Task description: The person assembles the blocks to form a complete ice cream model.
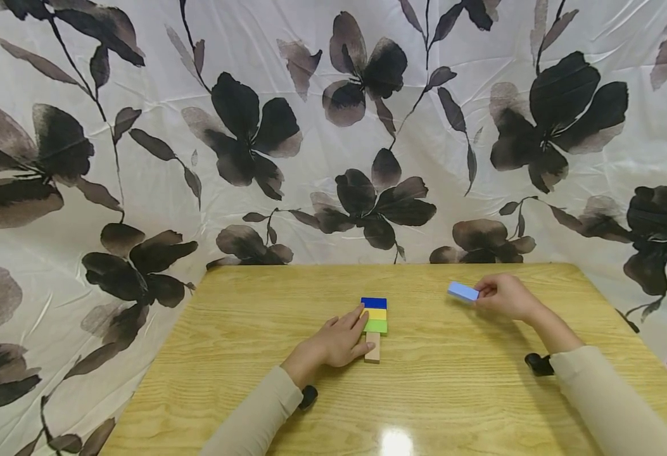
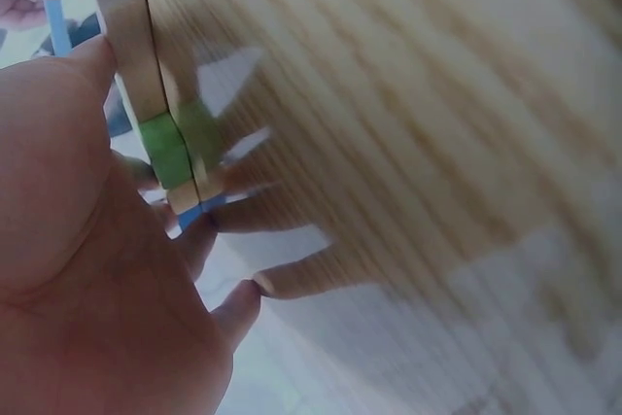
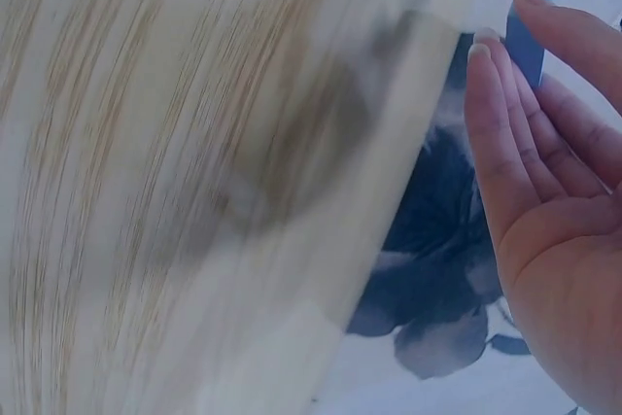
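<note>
A light blue block (image 1: pixel 462 291) is pinched between the thumb and fingers of my right hand (image 1: pixel 507 296), held above the right side of the table. In the right wrist view the same blue block (image 3: pixel 532 21) juts out past the fingertips. My left hand (image 1: pixel 339 341) lies with outstretched fingers against a row of blocks near the table's middle. From far to near the row has a dark blue block (image 1: pixel 374 303), a yellow block (image 1: pixel 376 314), a green block (image 1: pixel 376 326) and a plain wooden block (image 1: pixel 372 349) set lengthwise. Fingers cover part of their left edges.
The wooden table (image 1: pixel 424 392) reaches back to a white curtain (image 1: pixel 322 152) printed with dark flowers. A black wrist device (image 1: pixel 308 398) sits under the left cuff, another black device (image 1: pixel 538 365) by the right cuff.
</note>
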The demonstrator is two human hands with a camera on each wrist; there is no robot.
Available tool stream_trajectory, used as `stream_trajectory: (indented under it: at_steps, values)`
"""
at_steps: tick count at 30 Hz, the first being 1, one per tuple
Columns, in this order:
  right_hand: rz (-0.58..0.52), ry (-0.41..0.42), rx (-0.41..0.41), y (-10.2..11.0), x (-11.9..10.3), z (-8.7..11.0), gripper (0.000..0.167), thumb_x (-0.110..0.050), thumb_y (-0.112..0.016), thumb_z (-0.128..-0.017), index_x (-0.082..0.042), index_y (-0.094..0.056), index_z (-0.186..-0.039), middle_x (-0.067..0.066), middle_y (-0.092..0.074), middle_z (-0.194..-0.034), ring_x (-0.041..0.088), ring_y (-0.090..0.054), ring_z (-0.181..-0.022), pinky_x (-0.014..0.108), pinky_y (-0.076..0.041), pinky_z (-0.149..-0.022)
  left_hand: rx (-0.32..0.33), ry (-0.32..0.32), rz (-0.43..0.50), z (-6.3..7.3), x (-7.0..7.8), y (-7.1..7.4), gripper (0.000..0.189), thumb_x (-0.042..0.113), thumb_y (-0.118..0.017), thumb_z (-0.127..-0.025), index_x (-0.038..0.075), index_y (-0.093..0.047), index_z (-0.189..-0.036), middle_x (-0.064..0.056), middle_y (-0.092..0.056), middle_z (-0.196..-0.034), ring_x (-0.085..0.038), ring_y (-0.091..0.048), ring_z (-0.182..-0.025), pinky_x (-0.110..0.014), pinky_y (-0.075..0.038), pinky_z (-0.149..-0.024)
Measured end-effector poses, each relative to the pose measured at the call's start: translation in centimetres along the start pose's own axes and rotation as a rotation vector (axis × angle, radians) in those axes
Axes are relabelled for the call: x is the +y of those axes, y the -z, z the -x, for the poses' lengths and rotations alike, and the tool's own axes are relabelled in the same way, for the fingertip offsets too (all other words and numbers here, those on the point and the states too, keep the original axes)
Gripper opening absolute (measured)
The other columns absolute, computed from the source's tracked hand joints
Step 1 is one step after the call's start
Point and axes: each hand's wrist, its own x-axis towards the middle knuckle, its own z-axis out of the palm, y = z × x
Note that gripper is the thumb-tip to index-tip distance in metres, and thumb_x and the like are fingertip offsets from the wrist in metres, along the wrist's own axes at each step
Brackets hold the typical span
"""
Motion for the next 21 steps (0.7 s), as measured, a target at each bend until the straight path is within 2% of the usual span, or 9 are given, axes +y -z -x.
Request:
stream_trajectory:
  at_steps: [21]
  values:
    - [-0.033, 0.035, -0.026, -1.9, -2.8, -1.0, 0.020, -0.006, -0.082, -0.085, 0.006, -0.072, -0.097, 0.007, -0.070, -0.083, 0.016, -0.063, -0.075, 0.025, -0.052, -0.065, -0.007, -0.002, 0.008, 0.0, 0.0, 0.2, 0.075, 0.055, -0.034, -0.109, 0.009, -0.016, -0.165, -0.009, -0.006, -0.172, -0.025, -0.017, -0.156, -0.053, -0.021, -0.123]
